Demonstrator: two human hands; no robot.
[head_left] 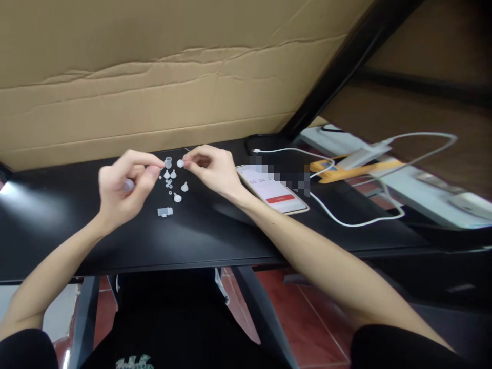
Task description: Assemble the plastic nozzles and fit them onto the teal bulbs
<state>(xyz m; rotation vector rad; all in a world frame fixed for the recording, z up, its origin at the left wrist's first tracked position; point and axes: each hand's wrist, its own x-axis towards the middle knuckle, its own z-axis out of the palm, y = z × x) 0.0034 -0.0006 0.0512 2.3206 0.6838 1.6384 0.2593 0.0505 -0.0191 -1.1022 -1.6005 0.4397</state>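
My left hand (125,184) is raised over a black table (215,230), its thumb and forefinger pinched on a small clear plastic cap (168,162); another small clear piece (128,185) sits tucked in its curled fingers. My right hand (213,169) is closed in a pinch on a small white cone-shaped piece (180,163), held a finger's width from the cap. Below the two hands, several tiny white cones and rings (172,184) lie scattered on the table. A clear cylindrical part (165,211) lies on its side nearer to me.
A phone (273,190) with a lit screen lies right of my right wrist, with a white cable (357,223) looping past it. A cardboard sheet (154,77) stands along the table's far edge. A black post (338,61) slants up at right. Orange and white items (357,166) lie beyond.
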